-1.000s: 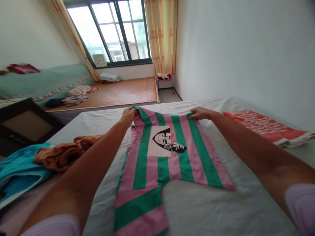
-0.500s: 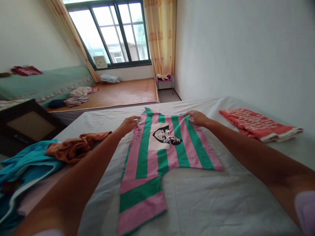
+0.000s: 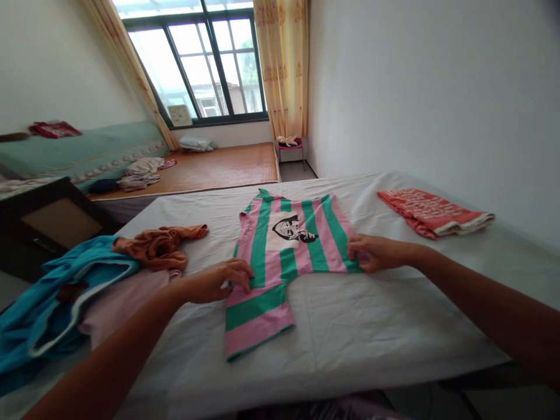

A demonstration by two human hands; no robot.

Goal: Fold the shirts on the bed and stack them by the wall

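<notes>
Two hands meet one pink-and-green striped shirt (image 3: 284, 256) spread flat at the middle of my white-sheeted bed (image 3: 371, 326). My left hand (image 3: 219, 281), fingers loosely curled, presses its edge at 8 o'clock; my right hand (image 3: 371, 254) pinches the hem at 3 o'clock. A folded red cloth (image 3: 431, 213) lies at 2 o'clock, an orange garment (image 3: 160, 245) and a blue one (image 3: 52, 303) at 9.
</notes>
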